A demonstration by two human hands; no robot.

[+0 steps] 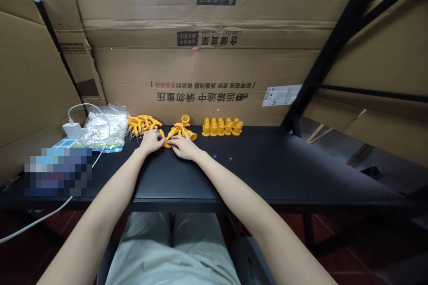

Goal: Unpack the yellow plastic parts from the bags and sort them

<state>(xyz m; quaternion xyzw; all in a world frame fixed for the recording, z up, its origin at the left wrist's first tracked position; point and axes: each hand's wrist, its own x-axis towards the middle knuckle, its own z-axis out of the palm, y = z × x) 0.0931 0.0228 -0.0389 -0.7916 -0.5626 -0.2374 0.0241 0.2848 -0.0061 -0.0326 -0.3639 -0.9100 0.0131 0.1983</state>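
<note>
My left hand [153, 141] and my right hand [184, 147] meet over the middle of the black table [174, 182]. Their fingertips close on small yellow plastic parts [166, 144], largely covered by the fingers. Just behind my right hand lie more yellow plastic pieces, one with a round cup end [185, 119] facing up and another cup [192, 135] tipped on its side. Beyond my left hand is a pile of yellow-handled corkscrews [143, 121], their dark metal spirals pointing toward me.
Several yellow plastic sockets [222, 127] stand in rows at the back right. At left are a clear plastic bag [100, 127], a white charger [72, 130] with its cable, and a pixelated item [58, 171]. Cardboard walls [200, 67] and a black frame [329, 49] surround the table.
</note>
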